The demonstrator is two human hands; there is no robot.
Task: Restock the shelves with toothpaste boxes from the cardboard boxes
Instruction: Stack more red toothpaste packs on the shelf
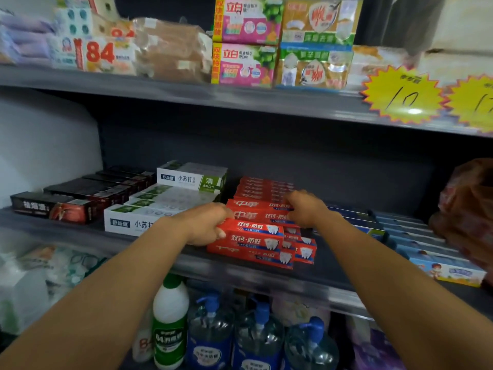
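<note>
Red toothpaste boxes point(256, 237) lie stacked in the middle of the dark middle shelf point(240, 273), with more red boxes point(264, 186) in a row behind them. My left hand point(206, 222) grips the left end of the front red stack. My right hand point(306, 206) rests on the right end of the red boxes just behind, fingers curled over them. Whether it grips one I cannot tell for sure. No cardboard box is in view.
White and green toothpaste boxes point(170, 198) and black ones point(80, 196) fill the shelf's left side. Blue boxes point(416, 236) lie to the right, beside an orange plastic bag point(469, 209). Soap packs point(280, 41) sit above; pump bottles point(256, 332) stand below.
</note>
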